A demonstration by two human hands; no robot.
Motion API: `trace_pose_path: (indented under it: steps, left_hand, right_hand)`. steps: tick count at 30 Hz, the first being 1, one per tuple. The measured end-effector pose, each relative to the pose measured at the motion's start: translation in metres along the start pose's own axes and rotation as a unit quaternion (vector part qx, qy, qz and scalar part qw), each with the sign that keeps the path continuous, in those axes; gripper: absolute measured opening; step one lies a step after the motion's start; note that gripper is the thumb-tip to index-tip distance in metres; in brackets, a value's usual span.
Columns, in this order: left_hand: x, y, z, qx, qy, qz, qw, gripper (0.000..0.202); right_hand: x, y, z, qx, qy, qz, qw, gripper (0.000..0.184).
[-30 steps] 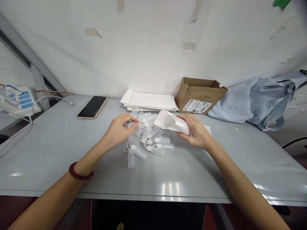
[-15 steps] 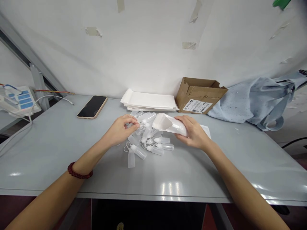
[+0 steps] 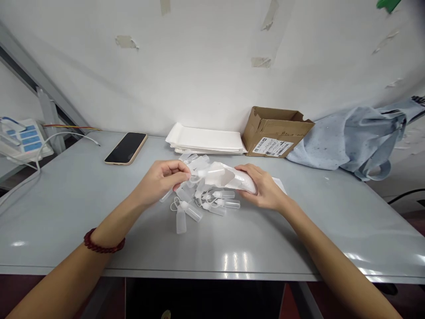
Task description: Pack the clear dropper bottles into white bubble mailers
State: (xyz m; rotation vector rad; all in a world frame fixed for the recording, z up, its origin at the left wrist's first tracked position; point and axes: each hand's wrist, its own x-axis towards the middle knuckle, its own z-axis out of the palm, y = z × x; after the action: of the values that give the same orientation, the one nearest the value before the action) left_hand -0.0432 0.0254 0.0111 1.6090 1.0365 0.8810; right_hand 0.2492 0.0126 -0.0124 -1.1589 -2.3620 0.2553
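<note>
My left hand (image 3: pixel 166 179) is closed in a pinch at the cap end of a small translucent squeeze bottle (image 3: pixel 211 171). The bottle's body lies at the mouth of a white padded envelope (image 3: pixel 237 179), partly in or over it; I cannot tell how deep. My right hand (image 3: pixel 264 186) is wrapped round the envelope, whose open end faces left. Below and between the hands lies a loose pile of squeeze bottles (image 3: pixel 192 210) with white caps and looped cords. Some of the pile is hidden by the hand and the envelope.
At the back lie a stack of white envelopes (image 3: pixel 206 139) and an opened cardboard box (image 3: pixel 277 133) with a label. A light blue cloth bag (image 3: pixel 345 137) slumps at the right. To the left are a phone (image 3: pixel 126 148), a white cable (image 3: pixel 76 134) and a power strip (image 3: pixel 28 141).
My left hand has drawn slightly left with a bottle pinched in it, out of the pile. My right hand has moved the envelope a little left, its mouth now at the bottle.
</note>
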Motion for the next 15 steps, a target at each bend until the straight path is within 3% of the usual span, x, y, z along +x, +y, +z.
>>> trace_pose_path:
  steps: [4, 9, 15]
  left_hand:
    - [-0.004, 0.002, 0.014, 0.06, 0.002, -0.01, 0.998, 0.015]
    - [-0.007, 0.001, 0.024, 0.106, -0.013, 0.023, 0.994, 0.027]
    - [-0.003, 0.001, 0.017, 0.16, 0.119, 0.022, 0.98, 0.027]
  right_hand:
    - [0.0, -0.008, 0.004, 0.015, -0.019, -0.009, 1.0, 0.05]
    - [0.0, -0.014, 0.006, 0.028, -0.025, -0.018, 0.999, 0.049]
    - [-0.001, -0.007, 0.003, 0.044, 0.008, -0.003, 0.999, 0.048]
